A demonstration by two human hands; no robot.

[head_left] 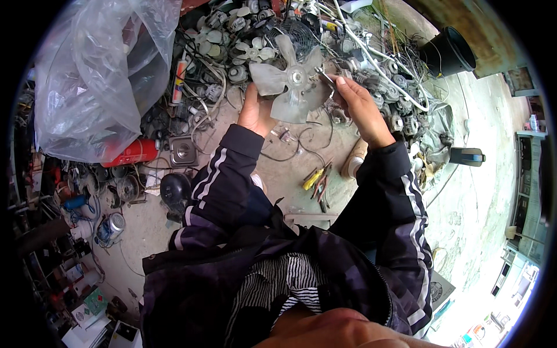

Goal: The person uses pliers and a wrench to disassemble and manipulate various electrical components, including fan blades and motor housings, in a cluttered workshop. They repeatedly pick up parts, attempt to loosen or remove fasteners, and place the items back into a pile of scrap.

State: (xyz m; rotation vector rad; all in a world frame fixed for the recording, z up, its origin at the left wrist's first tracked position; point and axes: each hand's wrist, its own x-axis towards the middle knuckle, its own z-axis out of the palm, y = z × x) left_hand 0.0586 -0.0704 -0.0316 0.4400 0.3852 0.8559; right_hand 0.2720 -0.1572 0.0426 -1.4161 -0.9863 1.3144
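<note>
While aloft, fan between hands

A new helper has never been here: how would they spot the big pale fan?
Find the heap of motors and cables at the top. Between the left hand and right hand is the big pale fan. Its five translucent blades dwarf the smaller fan in the heap behind it.

Clr plastic bag top L, red cyl. by its btm edge, blk bucket top R.
</note>
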